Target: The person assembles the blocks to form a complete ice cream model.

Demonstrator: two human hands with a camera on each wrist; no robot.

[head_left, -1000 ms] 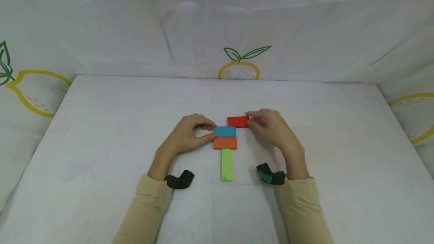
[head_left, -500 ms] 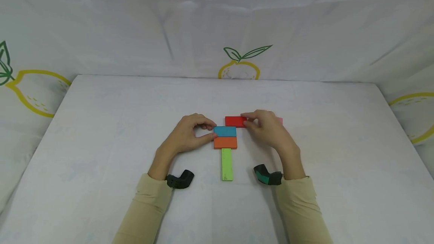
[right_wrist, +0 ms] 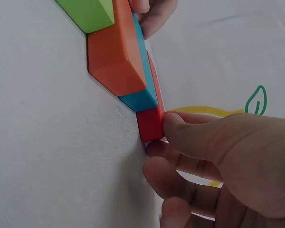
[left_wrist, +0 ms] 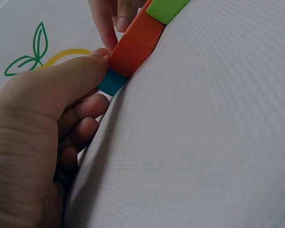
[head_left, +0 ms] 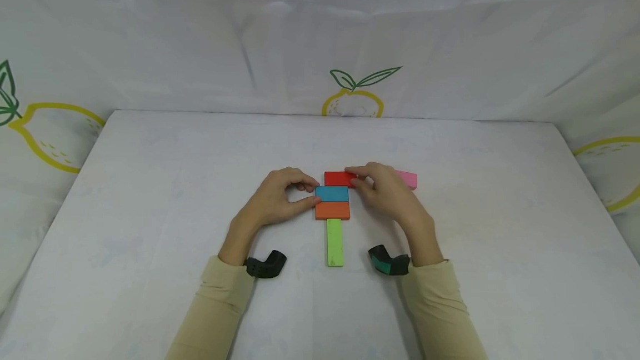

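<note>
Fingers (head_left: 360,170) of right hand (head_left: 384,188), nearly closed, pinch red rectangular painted block (head_left: 336,178); left hand (head_left: 277,198) pinches blue rectangular painted block (head_left: 332,194). Red slid left behind blue, closer to flush.

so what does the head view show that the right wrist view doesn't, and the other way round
Only the head view: the pink block beyond the right hand, both sleeves and the dark device at each wrist.

Only the right wrist view: the right end of the red block, which the fingers cover in the head view.

Both: parts of both hands and the red, blue, orange and green blocks.
</note>
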